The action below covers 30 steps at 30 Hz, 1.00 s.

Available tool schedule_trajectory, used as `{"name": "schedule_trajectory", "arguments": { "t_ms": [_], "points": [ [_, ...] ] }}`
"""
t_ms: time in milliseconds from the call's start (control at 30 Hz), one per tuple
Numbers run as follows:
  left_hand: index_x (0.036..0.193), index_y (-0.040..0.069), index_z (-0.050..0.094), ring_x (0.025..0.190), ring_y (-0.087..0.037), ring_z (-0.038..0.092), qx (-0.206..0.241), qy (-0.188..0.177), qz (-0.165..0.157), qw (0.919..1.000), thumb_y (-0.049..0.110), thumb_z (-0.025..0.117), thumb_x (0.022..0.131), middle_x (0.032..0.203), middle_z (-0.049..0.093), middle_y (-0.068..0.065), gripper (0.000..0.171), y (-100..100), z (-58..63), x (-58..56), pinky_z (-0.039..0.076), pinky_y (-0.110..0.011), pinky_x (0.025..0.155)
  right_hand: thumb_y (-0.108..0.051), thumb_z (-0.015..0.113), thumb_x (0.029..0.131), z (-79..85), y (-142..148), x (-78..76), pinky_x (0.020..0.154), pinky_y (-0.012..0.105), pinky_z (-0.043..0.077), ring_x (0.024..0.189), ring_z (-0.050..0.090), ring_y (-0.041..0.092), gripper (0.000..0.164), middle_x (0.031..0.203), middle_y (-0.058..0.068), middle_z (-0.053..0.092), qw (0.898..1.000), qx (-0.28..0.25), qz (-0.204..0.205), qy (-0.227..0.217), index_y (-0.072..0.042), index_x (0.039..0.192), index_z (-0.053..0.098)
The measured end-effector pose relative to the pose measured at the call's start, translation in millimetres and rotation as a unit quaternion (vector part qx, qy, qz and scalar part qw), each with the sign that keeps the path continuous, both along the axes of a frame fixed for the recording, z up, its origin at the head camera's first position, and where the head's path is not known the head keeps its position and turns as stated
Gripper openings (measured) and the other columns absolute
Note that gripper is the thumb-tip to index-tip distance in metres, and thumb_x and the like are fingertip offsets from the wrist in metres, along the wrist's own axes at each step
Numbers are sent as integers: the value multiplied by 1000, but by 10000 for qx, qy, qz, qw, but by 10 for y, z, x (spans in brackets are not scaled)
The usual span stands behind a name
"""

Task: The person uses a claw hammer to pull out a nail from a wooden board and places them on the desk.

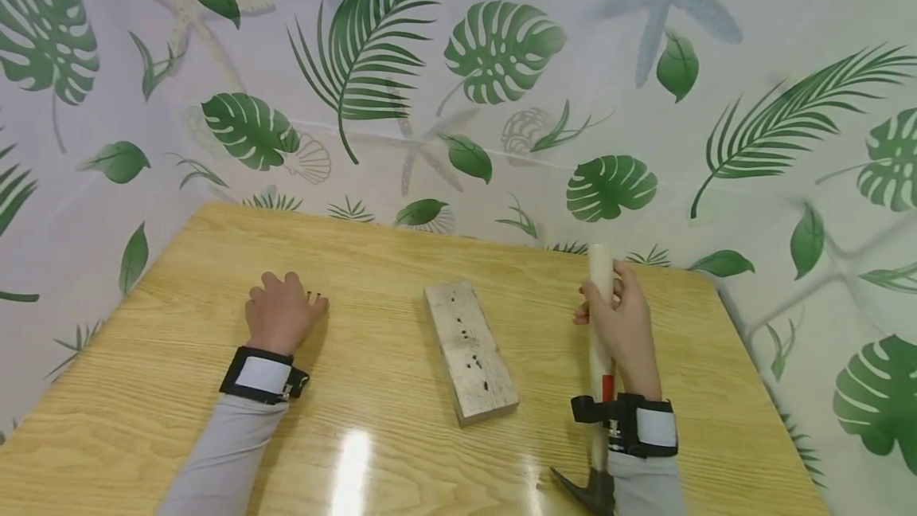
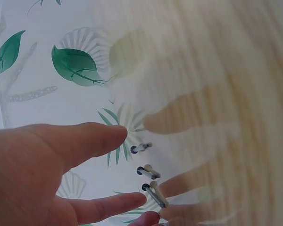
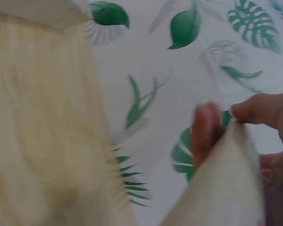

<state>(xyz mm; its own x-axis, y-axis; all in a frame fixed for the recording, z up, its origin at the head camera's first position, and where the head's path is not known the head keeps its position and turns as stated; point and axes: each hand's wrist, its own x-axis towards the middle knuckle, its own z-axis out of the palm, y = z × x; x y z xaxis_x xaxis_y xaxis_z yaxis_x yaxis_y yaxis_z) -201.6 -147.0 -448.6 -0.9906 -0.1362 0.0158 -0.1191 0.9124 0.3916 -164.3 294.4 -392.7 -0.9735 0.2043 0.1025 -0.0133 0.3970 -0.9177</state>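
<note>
My left hand (image 1: 282, 315) rests on the table at the left, fingers spread apart. Three small nails (image 2: 151, 188) stand on the tabletop between its thumb and fingers, untouched by the thumb in the left wrist view. On the right, my right hand (image 1: 622, 323) holds a claw hammer (image 1: 598, 341) by the upper end of its pale wooden handle (image 3: 221, 183). The hammer's dark claw head (image 1: 593, 492) points toward me, partly hidden by the sleeve. Between the hands lies a wooden block (image 1: 473, 353) with several dark spots in a line on its top.
The wood-grain table (image 1: 372, 325) ends at a back edge against a leaf-patterned cloth (image 1: 430, 102). Both wrists wear black straps, the right one (image 1: 637, 424) overlapping the hammer handle in the head view.
</note>
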Motion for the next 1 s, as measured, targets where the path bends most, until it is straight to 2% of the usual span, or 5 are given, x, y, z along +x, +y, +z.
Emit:
{"name": "schedule_trajectory", "arguments": {
  "t_ms": [167, 367, 600, 833, 1000],
  "points": [
    [94, -7, 56, 91, -52, 54, 0, -1, -64, 10000, 34, 66, 96, 102, 50, -32, 43, 43, 8, 7, 48, -61, 78, -19, 53, 106, -286, 54, -125, 88, 34, 54, 115, 59, 32, 69, 144, 25, 51, 9937, 499, 119, -998, -7, 163, 17],
    [99, -9, 58, 92, -50, 52, -8, -51, -111, 9999, 32, 64, 97, 102, 48, -30, 41, 146, -14, 6, 47, -59, 77, -13, 53, 104, -531, 124, -164, 97, 51, 47, 124, 48, 41, 65, 152, 27, 36, 9845, 863, 122, -1525, -4, 161, 24],
    [99, -9, 58, 90, -49, 52, -111, 81, -151, 9998, 31, 67, 94, 101, 48, -29, 41, 187, -27, -3, 46, -57, 75, -7, 54, 101, -646, 128, -145, 101, 50, 46, 125, 51, 40, 64, 143, 34, 47, 9811, 1050, 81, -1625, 6, 157, 27],
    [103, -9, 57, 92, -51, 49, -60, 84, -254, 9996, 33, 67, 95, 103, 46, -31, 44, 146, -15, 11, 45, -59, 75, -5, 52, 98, -610, 83, -126, 109, 61, 40, 135, 43, 50, 63, 149, 38, 36, 9775, 1461, 29, -1523, 12, 154, 29],
    [133, -7, 55, 121, -54, 38, 272, 608, -584, 9961, 41, 67, 96, 132, 44, -35, 61, 247, -56, -23, 38, -65, 92, -19, 51, 104, -521, 65, -102, 108, 65, 38, 139, 34, 52, 62, 152, 35, 30, 9705, 2018, -119, -1316, 4, 157, 30]
  ]
}}
